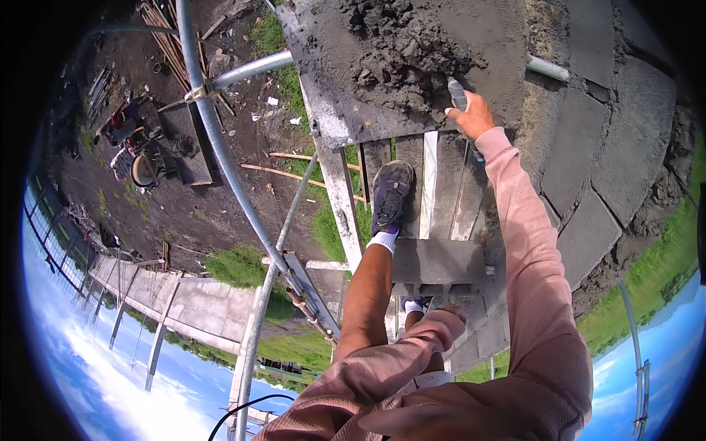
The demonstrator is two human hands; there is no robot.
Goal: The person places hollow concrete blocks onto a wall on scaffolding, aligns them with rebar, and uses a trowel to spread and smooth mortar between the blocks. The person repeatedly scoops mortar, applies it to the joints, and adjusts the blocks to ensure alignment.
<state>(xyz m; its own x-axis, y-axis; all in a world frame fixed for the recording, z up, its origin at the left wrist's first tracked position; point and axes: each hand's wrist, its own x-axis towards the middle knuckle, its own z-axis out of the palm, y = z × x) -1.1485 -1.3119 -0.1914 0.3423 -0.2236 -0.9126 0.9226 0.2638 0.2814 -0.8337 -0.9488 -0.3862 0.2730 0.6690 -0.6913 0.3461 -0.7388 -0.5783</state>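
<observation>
My right hand (473,117) is closed around a narrow grey object (457,94), its upper end against a heap of wet mortar (404,66). The object looks smeared with mortar, and its kind is not clear. The heap lies on a mortar-coated board (334,110). My left arm (382,367) bends across in front of my body. Only a small part of my left hand (456,314) shows past the sleeve, with its fingers hidden. Closest to it is a grey hollow concrete block (439,261) on the planks.
To the right runs a concrete block wall (577,140) with mortar joints. Metal scaffold pipes (209,121) stand left, beside a drop to the ground. Gaps show between the planks (445,184) under my shoe (392,195). A mixing trough (184,143) lies below, by a person (121,158).
</observation>
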